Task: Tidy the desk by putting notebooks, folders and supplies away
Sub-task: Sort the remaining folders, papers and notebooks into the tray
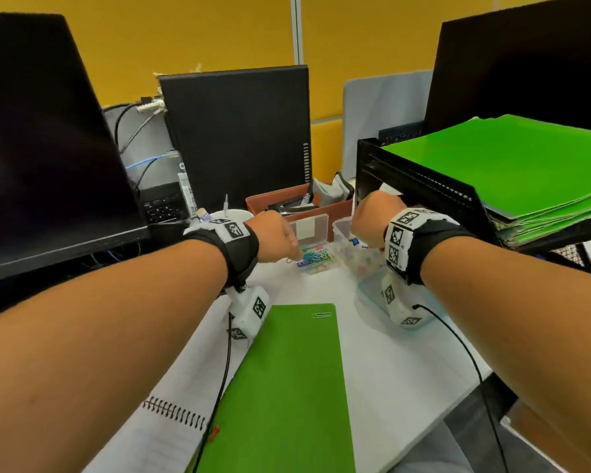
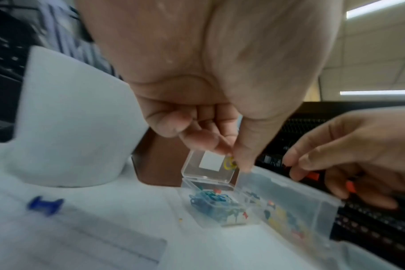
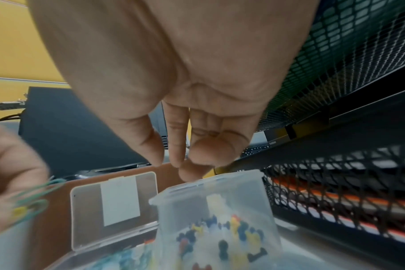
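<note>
My left hand (image 1: 280,238) pinches a few paper clips (image 2: 230,163) between thumb and fingertips, just above the small clear clip box (image 2: 216,204), whose lid (image 1: 309,229) stands open. The same yellow and green clips (image 3: 33,202) show at the left of the right wrist view. My right hand (image 3: 192,164) hovers over the clear push-pin container (image 3: 220,224), fingers loosely bent toward the thumb, and I see nothing in them. A green folder (image 1: 287,387) lies on a spiral notebook (image 1: 164,428) near me.
A black mesh tray (image 1: 434,189) with stacked green folders (image 1: 526,165) stands at the right. A brown organizer (image 1: 328,213) sits behind the boxes, a white mug (image 2: 69,118) at the left. One blue push pin (image 2: 45,204) lies on the desk. The container's lid (image 1: 372,295) lies under my right wrist.
</note>
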Demonstrator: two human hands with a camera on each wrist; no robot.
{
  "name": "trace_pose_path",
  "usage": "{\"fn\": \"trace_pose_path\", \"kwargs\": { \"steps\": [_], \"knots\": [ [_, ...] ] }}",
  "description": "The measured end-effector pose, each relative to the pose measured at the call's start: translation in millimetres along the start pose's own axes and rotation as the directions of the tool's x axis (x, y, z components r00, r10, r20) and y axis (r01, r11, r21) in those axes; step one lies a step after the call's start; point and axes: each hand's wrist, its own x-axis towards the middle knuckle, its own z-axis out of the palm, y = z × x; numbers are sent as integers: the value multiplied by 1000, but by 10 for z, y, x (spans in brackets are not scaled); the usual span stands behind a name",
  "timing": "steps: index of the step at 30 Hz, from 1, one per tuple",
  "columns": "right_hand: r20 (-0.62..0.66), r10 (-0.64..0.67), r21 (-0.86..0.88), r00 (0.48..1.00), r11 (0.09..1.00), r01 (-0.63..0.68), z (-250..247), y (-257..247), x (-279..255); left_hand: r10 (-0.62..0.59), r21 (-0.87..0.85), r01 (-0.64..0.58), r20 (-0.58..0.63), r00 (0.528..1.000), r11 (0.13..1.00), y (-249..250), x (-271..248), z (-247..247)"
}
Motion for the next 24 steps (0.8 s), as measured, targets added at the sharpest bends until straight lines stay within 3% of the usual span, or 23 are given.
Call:
{"fn": "trace_pose_path", "kwargs": {
  "steps": [3,7,13,18,21,24],
  "knots": [
    [32,-29,-13,999,999,30,47,61,-9,-37,154,42,-38,999,987,125,296,146],
    [19,-58,35,998,998,57,64,133,-16,-83,207,107,-120,989,973,121,523,353],
    [-16,-38,151,999,988,40,44,76,-103,-118,55,128,-145,982,990,36,520,367],
    [-22,-236,167,972,957,236,48,-267,-302,-3,-65,-6,-135,991,998,-80,60,187],
    [71,-356,158,932,926,342,143,-553,-442,24,-145,-39,-99,995,989,-273,-280,165],
    [316,-400,190,860,915,356,286,-793,-617,-29,-162,28,-3,1000,986,-544,-576,149]
  ]
}}
